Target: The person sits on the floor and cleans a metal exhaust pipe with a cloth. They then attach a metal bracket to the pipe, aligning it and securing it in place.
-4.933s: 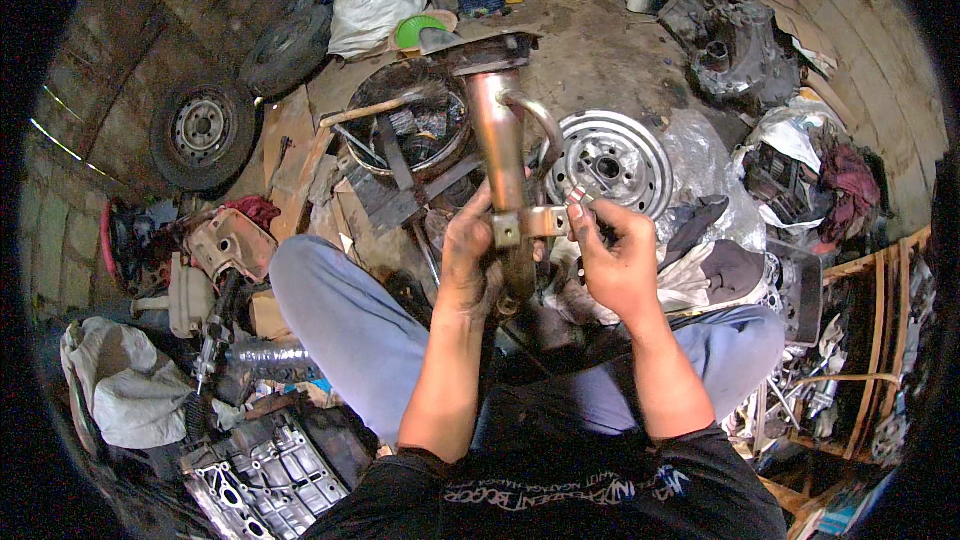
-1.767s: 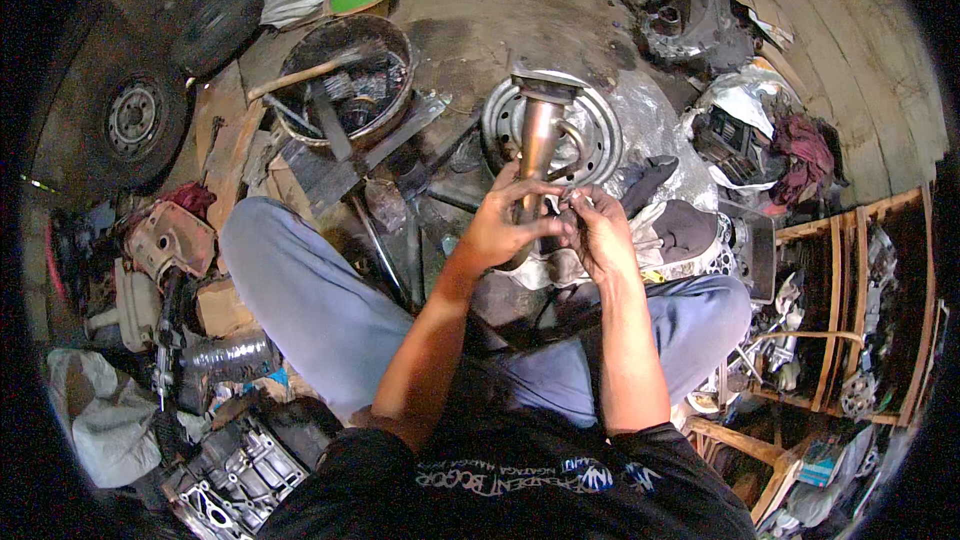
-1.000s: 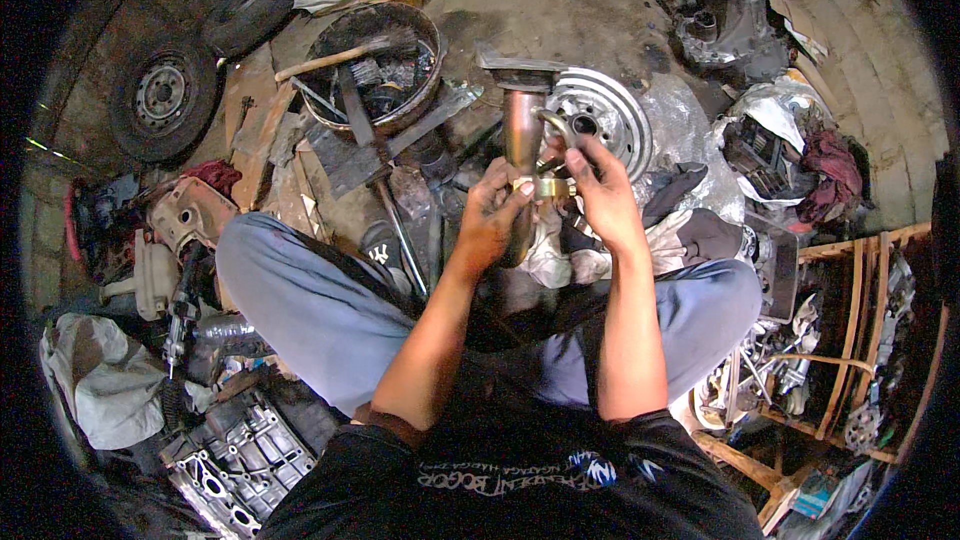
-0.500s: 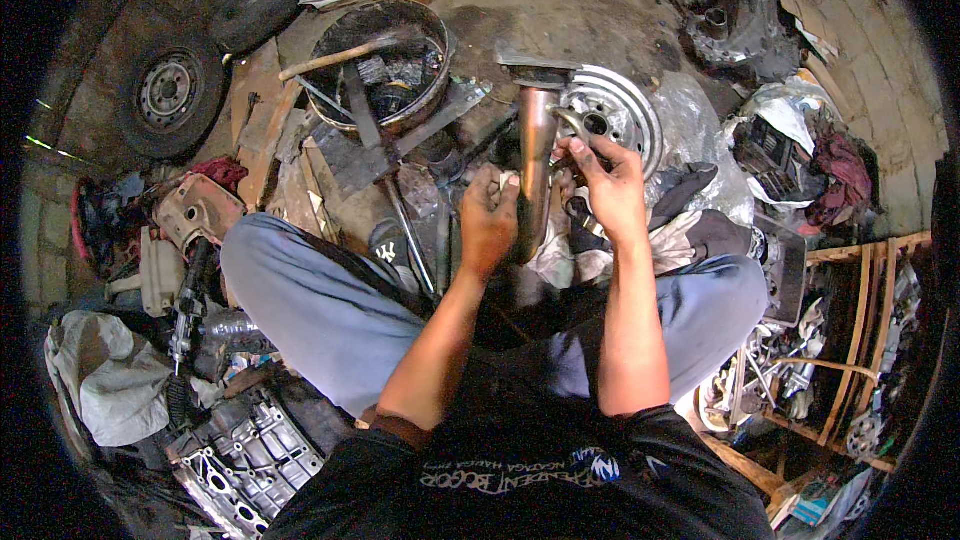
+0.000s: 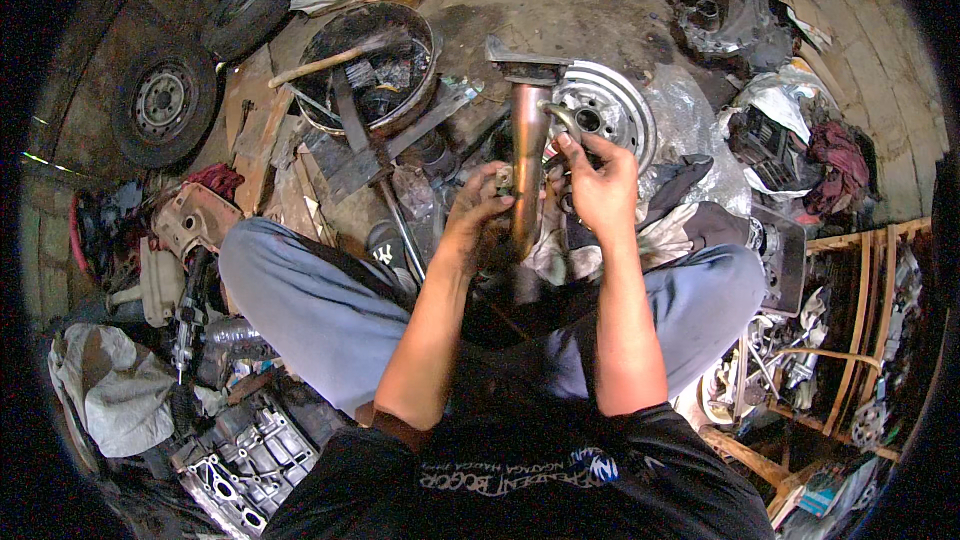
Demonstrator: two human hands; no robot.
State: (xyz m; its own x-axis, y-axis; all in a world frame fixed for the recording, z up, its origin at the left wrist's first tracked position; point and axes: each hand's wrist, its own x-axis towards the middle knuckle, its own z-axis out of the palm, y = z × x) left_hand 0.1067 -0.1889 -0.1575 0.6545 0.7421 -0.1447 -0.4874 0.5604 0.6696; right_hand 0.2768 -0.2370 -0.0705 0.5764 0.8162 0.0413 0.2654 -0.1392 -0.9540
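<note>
Head view, read from left to right. A pale sack (image 5: 112,380) lies at the lower left, and above it a tyred wheel (image 5: 165,100) leans against the wall. A silver metal casting (image 5: 255,465) rests beside the person's knee; beyond the knee, a round blackened pan (image 5: 425,90) holds a wooden-handled tool (image 5: 318,68). At centre, the left hand (image 5: 478,208) grasps a small metal piece (image 5: 503,180) between its fingers, just beside a copper-toned tube (image 5: 527,140). The tube stands between the two hands, its flanged end pointing away from the person. The right hand (image 5: 608,188) has thumb and forefinger at the tube's curved side pipe (image 5: 567,123); whether they grip it cannot be told. Behind lies a silver wheel rim (image 5: 632,105), partly covered. Farther right are a dark housing (image 5: 725,15), a maroon cloth (image 5: 836,168) and a wooden frame (image 5: 858,335).
</note>
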